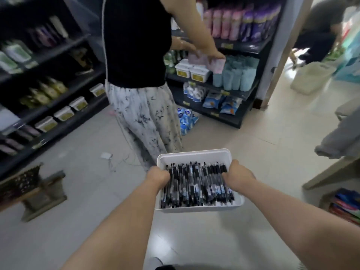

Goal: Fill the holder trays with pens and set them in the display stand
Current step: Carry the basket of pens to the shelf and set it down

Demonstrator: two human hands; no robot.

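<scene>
The left hand (158,177) curls over the left rim of a white holder tray (194,154) and the right hand (238,177) grips the right rim, both closed on it and carrying it level above the floor (253,139). The pens (196,186), black and clear-barrelled, lie side by side and fill the tray nearly wall to wall, with a bare strip at the far end. Just beyond the far rim stands a person in a black top (136,45), close in front and holding pink packets at the dark end shelving (233,121). More dark shelves (58,55) line the left. Open tile runs ahead to the right, between the end shelving and a grey cloth (339,137) hanging at the right edge.
</scene>
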